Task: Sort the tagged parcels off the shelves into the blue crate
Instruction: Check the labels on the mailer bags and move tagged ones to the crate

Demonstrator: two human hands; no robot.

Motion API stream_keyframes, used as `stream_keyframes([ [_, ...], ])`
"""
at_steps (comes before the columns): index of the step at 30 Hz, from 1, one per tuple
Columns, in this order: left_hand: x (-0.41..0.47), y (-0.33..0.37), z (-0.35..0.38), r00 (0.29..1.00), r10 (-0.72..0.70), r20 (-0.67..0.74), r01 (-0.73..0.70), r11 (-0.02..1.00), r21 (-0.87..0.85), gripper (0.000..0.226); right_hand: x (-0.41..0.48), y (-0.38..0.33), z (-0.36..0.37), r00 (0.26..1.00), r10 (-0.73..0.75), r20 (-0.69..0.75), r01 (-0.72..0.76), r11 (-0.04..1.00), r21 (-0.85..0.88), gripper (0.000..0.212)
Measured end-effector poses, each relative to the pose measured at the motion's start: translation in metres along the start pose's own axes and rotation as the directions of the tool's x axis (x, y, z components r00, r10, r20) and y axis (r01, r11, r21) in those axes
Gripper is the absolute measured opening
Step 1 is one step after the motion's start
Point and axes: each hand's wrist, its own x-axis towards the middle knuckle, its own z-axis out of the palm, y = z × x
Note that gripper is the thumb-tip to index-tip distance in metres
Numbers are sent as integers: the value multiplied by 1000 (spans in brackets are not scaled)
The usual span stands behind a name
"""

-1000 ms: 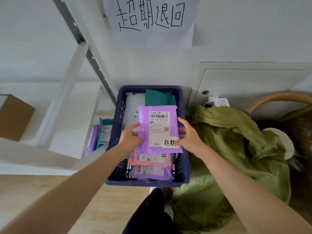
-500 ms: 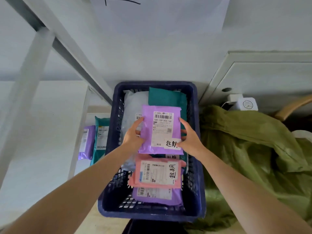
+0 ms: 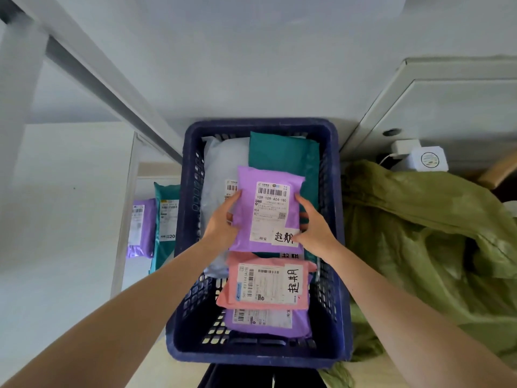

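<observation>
Green fabric sack [image 3: 419,233]: a crumpled olive heap at 3 o'clock of the crate, pressed against its right wall.
Shelf unit [image 3: 112,88]: a white frame with a grey slanted rail, from 9 to 11 o'clock of the crate.
Cabinet door [image 3: 447,107]: white, at 1 o'clock, behind the sack.
Blue crate [image 3: 260,357]: dark blue plastic with slotted walls, at the centre of the view, with several parcels in it.
White parcel [image 3: 221,163]: a pale bag in the crate's 11 o'clock corner, partly hidden by the left hand.
Teal parcel [image 3: 282,155]: lies flat in the crate's 1 o'clock corner, its near part hidden by the held purple parcel.
Held purple parcel [image 3: 268,211]: a lilac poly mailer, face up, over the crate's middle. Its white shipping label carries a barcode and "109-109-A04-180", and a handwritten tag [image 3: 284,236] sits at its 5 o'clock corner. I cannot tell if it rests on the parcels beneath.
Pink parcel [image 3: 263,284]: at 6 o'clock of the held one, label sideways, its own handwritten tag at the right end.
Lower purple parcel [image 3: 268,323]: by the crate's 6 o'clock wall, mostly under the pink parcel.
Shelf teal parcel [image 3: 166,219], shelf purple parcel [image 3: 141,228]: upright, touching, at 9 o'clock of the crate.
Left hand [image 3: 221,222]: fingers clamped on the held parcel's 9 o'clock edge.
Right hand [image 3: 313,228]: fingers clamped on its 3 o'clock edge, thumb over the end of the tag.
White plug adapter [image 3: 419,158]: at 2 o'clock, above the sack.
</observation>
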Motion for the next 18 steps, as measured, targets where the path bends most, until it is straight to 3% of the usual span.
stream_keyframes([
  [9, -15, -10, 4, 999, -26, -25, 26, 1000, 11, 83, -12, 4, 5, 999, 12, 40, -14, 1000, 27, 94],
  [18, -31, -5, 1, 998, 8, -61, -7, 999, 32, 83, -22, -1, -2, 999, -11, -49, 13, 999, 31, 90],
])
